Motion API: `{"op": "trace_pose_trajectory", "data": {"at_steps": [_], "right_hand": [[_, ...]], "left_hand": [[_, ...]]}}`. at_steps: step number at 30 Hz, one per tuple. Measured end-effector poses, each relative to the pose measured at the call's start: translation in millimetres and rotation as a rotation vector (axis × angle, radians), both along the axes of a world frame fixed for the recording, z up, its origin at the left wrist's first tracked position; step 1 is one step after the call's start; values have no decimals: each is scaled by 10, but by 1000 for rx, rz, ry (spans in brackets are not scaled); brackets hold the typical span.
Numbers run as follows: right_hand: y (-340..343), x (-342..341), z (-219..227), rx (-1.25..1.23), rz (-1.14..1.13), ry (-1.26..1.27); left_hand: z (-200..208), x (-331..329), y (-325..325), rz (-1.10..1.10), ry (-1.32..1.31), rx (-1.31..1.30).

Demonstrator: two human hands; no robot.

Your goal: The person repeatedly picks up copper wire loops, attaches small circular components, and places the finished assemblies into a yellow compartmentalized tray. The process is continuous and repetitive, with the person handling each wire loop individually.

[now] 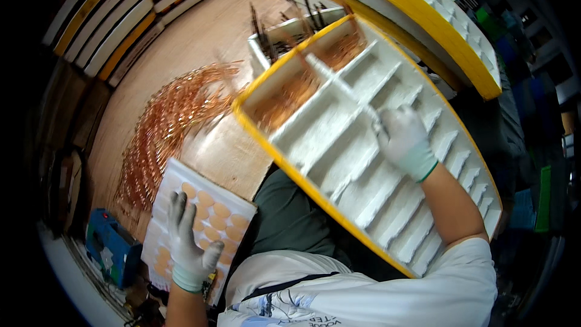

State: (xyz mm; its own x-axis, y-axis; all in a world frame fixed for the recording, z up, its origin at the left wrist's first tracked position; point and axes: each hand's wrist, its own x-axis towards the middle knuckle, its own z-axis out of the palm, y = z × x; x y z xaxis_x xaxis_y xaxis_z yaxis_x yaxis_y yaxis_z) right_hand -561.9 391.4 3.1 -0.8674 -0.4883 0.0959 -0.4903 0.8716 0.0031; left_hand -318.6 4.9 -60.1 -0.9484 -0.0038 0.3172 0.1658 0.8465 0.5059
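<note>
My left hand (189, 239), in a pale glove with a green cuff, is open with its fingers spread. It lies over a white sheet (162, 206) with rows of round tan stickers. My right hand (404, 142), gloved the same way and a little blurred, is closed at the middle divider of a yellow-edged tray (339, 212) with white compartments. The tray slants across in front of me, over my legs. Its two far-left compartments hold thin copper-coloured wire pieces (287, 100); the compartments by my right hand show bare white bottoms.
A large heap of copper-coloured wires (175, 121) lies on the wooden table (200, 30). Behind the tray stands a white box (259, 54) with dark rods. More yellow and white trays (417, 12) are at the back right, others (109, 18) stacked back left. A blue device (112, 245) sits lower left.
</note>
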Motion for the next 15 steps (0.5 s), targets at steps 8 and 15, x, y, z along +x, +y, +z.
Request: {"op": "trace_pose_trajectory", "data": {"at_steps": [8, 15], "right_hand": [[-83, -1113, -299, -46, -225, 109], [-256, -1296, -274, -136, -332, -29]], "left_hand": [[-292, 1093, 264, 33, -255, 338], [-451, 1785, 194, 307, -299, 582]]}}
